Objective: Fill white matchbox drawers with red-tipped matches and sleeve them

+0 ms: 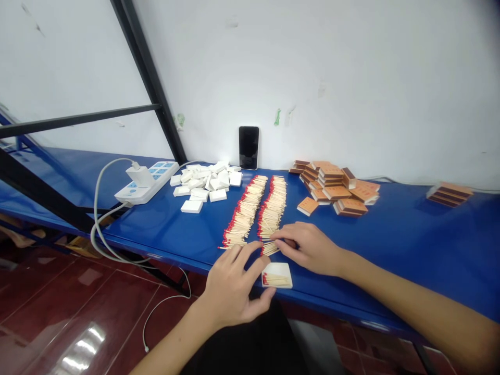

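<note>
Two long rows of red-tipped matches (258, 208) lie on the blue table (410, 239). My right hand (310, 247) rests at the near end of the right row, its fingers pinched on a small bunch of matches (270, 248). My left hand (234, 284) lies beside it with fingers curled, its fingertips touching that same bunch, its thumb next to a small white tray (278, 275). The tray sits at the table's front edge and holds a few matches.
A heap of white inner trays (207, 185) lies at the back left, next to a white power strip (146, 181) with a cable hanging off the edge. Orange matchbox sleeves (336, 187) are piled at the back right, with more sleeves (449, 194) further right. A phone (249, 147) leans on the wall.
</note>
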`<action>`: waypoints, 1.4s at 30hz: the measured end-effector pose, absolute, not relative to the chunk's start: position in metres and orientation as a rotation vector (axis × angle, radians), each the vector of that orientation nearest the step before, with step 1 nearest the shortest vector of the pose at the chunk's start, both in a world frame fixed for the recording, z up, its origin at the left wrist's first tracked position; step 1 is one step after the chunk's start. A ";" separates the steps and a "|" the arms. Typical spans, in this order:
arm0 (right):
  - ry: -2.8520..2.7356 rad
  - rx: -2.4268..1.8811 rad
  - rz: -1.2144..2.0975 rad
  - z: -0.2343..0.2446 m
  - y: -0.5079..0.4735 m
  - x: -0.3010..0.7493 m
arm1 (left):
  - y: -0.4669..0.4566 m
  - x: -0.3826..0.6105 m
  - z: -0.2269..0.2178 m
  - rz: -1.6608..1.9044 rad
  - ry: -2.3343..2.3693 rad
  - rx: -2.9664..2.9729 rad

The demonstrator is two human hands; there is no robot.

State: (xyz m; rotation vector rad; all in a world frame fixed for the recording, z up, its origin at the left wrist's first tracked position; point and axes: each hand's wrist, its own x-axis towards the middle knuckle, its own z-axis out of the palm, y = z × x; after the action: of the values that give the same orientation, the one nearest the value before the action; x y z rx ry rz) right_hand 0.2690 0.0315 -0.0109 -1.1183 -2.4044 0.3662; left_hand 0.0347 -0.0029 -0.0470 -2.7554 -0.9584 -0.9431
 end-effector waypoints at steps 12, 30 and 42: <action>-2.290 -1.153 0.629 -0.012 0.036 0.272 | -0.005 0.035 -0.041 -0.852 -1.035 -2.803; -2.392 -1.076 0.430 -0.015 0.034 0.271 | -0.001 0.036 -0.048 -0.995 -0.957 -2.737; -2.405 -1.085 0.427 -0.016 0.034 0.272 | -0.002 0.033 -0.047 -1.063 -0.874 -2.745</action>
State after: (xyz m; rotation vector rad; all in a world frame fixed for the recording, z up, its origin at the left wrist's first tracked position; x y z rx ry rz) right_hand 0.2725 0.0337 -0.0164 -1.0846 -2.4055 0.4268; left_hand 0.0334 -0.0023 -0.0469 -2.7448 -0.8735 -1.0631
